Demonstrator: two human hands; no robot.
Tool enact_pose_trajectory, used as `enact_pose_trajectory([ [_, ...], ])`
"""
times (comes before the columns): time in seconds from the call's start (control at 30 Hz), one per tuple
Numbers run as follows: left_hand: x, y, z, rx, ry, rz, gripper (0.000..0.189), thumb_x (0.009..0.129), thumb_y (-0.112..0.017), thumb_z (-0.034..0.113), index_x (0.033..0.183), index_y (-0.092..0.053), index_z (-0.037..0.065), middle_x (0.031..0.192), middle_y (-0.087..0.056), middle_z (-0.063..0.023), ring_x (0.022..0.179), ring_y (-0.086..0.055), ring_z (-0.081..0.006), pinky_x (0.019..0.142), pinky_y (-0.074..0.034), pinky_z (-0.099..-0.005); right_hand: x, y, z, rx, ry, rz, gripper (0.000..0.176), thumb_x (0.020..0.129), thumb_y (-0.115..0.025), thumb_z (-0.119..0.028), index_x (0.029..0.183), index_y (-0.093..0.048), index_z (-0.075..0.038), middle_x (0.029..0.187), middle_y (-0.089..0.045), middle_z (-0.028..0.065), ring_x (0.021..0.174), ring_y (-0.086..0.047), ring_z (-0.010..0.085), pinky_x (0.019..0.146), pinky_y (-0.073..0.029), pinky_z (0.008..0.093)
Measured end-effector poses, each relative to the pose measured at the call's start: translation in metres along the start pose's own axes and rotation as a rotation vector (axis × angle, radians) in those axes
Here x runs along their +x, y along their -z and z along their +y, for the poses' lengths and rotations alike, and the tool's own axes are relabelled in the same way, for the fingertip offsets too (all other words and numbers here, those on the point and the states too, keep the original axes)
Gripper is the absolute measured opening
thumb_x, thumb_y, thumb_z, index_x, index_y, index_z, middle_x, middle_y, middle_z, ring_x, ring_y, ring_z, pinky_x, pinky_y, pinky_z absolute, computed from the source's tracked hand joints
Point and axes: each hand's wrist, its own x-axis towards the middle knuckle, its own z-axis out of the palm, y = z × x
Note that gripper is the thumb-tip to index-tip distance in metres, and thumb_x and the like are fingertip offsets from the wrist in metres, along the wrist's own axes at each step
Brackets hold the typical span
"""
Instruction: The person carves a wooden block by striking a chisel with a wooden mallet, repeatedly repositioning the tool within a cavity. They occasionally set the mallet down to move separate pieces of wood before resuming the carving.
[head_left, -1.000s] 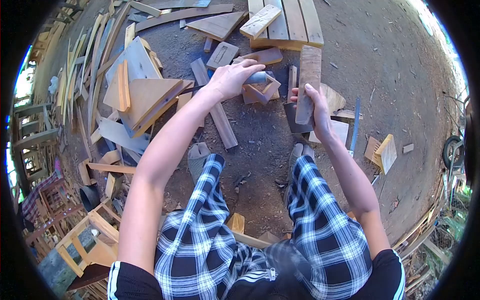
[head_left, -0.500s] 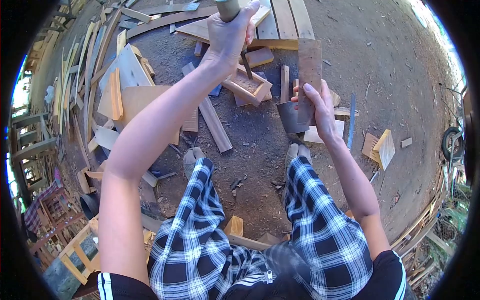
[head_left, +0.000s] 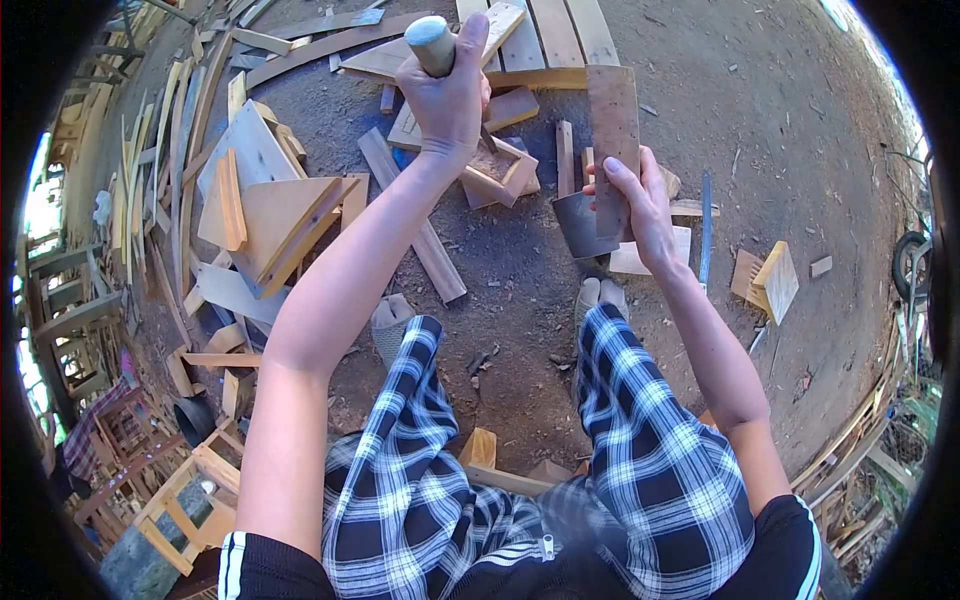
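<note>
My left hand (head_left: 442, 110) is closed round a tool with a thick, round, pale-ended handle (head_left: 430, 42); its narrow dark shaft shows below my fist. Beneath that shaft, a small open wooden box (head_left: 505, 178) rests among offcuts. In my right hand (head_left: 645, 210) I grip a thin, flat brown wooden board (head_left: 615, 135) upright, thumb on its face and fingers behind it. A dark grey curved piece (head_left: 580, 226) shows just behind the board's lower end.
A slatted wooden top (head_left: 545, 45) lies ahead. Wooden panels (head_left: 275, 215) and long strips (head_left: 150, 150) are heaped at left. A long plank (head_left: 420, 225) lies between my feet and the box. To the right are a blue strip (head_left: 706, 225) and a wood block (head_left: 775, 282).
My left fist has shifted left and slightly down with the tool, showing more of its handle top. The board in my right hand sits slightly higher and further left in view.
</note>
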Motion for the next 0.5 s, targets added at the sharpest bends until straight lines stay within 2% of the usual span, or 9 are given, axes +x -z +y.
enact_pose_trajectory([
  [0.07,-0.002,-0.001,0.003,-0.014,-0.072,-0.016,0.035,0.089,-0.072,0.031,0.067,-0.058,0.006,0.051,-0.051,0.0024,0.039,-0.05,-0.0046,0.035,-0.038,-0.0196,0.0,-0.001,0.0,0.004,-0.003,-0.006,0.043,0.095,-0.056,-0.039,0.117,-0.044,-0.004,0.102,-0.062,0.011,0.083,-0.066,0.0157,0.073,-0.055,0.0292],
  [0.17,-0.007,-0.002,0.006,0.062,-0.084,-0.046,0.038,0.091,-0.069,0.033,0.067,-0.051,0.009,0.051,-0.048,0.0015,0.038,-0.044,-0.0054,0.036,-0.035,-0.0221,0.0,0.0,0.002,-0.027,0.015,-0.008,0.043,0.095,-0.056,-0.039,0.117,-0.044,-0.004,0.102,-0.062,0.0108,0.083,-0.066,0.0156,0.073,-0.055,0.0291],
  [0.3,-0.01,-0.004,0.006,0.076,-0.134,-0.06,0.038,0.092,-0.068,0.033,0.067,-0.051,0.009,0.051,-0.048,0.001,0.038,-0.044,-0.0059,0.037,-0.035,-0.022,-0.001,0.0,0.003,-0.018,0.007,-0.007,0.045,0.095,-0.057,-0.04,0.119,-0.044,-0.003,0.102,-0.062,0.0108,0.084,-0.066,0.0156,0.073,-0.055,0.029],
  [0.37,-0.011,-0.003,0.005,-0.041,-0.107,-0.078,0.034,0.09,-0.071,0.031,0.073,-0.06,0.004,0.05,-0.05,0.0028,0.039,-0.048,-0.0041,0.035,-0.036,-0.0197,0.0,0.001,0.005,-0.067,0.013,-0.011,0.048,0.093,-0.058,-0.041,0.12,-0.044,-0.003,0.104,-0.062,0.0116,0.084,-0.066,0.0159,0.073,-0.055,0.0295],
  [0.5,-0.01,-0.002,0.004,-0.069,-0.108,-0.103,0.033,0.09,-0.071,0.031,0.075,-0.06,0.004,0.05,-0.05,0.0028,0.039,-0.047,-0.0039,0.035,-0.035,-0.0195,0.003,0.005,0.011,-0.144,0.06,-0.016,0.051,0.092,-0.059,-0.041,0.122,-0.044,-0.003,0.104,-0.062,0.0126,0.084,-0.066,0.0163,0.073,-0.055,0.0305],
])
